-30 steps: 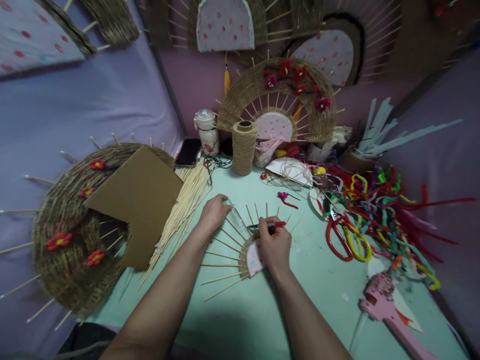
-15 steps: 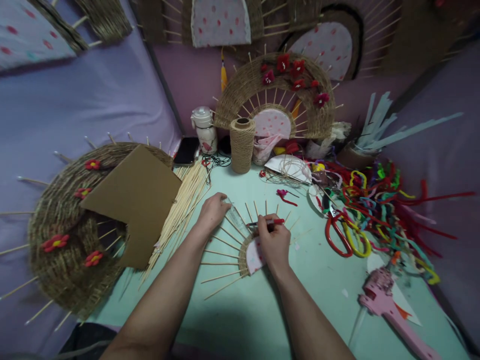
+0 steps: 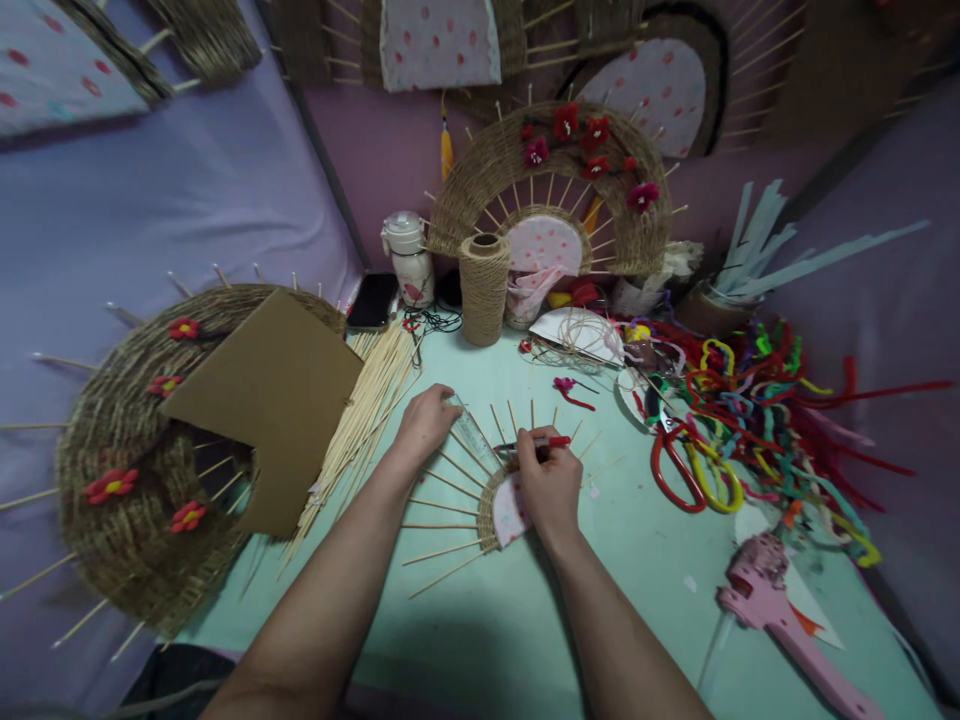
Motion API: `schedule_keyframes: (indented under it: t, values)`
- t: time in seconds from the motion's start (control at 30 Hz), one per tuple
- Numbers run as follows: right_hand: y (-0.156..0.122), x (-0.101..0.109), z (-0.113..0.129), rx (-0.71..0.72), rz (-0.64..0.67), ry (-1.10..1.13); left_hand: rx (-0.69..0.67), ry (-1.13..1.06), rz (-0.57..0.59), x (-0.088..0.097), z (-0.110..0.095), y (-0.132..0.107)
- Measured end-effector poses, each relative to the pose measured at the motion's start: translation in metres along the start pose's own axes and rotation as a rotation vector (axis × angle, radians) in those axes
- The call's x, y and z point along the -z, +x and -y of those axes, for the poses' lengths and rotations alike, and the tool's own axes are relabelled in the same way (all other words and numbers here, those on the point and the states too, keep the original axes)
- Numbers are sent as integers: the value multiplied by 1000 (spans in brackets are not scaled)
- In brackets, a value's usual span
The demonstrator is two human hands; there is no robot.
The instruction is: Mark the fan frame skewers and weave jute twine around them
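A small half-round fan piece [image 3: 487,510] lies on the table, with a woven twine band, a white spotted centre and thin sticks spreading outward. Over its upper left sticks rests a clear ruler [image 3: 475,436]. My left hand [image 3: 426,424] is closed on the ruler's far end. In my right hand [image 3: 550,480] is a red marker pen [image 3: 553,442], gripped between thumb and fingers, its dark tip pointing left beside the ruler near the woven band. My right hand covers the fan's right part.
Loose sticks [image 3: 367,410] and brown cardboard [image 3: 274,405] lie left, over a large woven fan [image 3: 112,430]. A twine spool [image 3: 483,300] and a bottle [image 3: 409,262] stand behind. Scissors [image 3: 675,470], pipe cleaners [image 3: 780,420] and a pink glue gun [image 3: 787,630] are right.
The marker's tip has shifted slightly left, close to the ruler, with a tiny move of my right hand. My left hand and the ruler stay in place.
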State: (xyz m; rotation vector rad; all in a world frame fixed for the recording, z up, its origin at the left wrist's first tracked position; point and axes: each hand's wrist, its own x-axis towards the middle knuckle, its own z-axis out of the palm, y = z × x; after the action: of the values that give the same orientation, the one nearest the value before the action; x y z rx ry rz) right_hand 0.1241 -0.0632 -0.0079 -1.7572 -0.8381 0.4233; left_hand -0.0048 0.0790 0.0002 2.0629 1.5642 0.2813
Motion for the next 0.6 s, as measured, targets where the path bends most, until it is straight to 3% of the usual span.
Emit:
schedule_keyframes:
  t: [0.6]
  values:
    - [0,1,3,18,-11,-16,10,-5,-3,3,-3,-3]
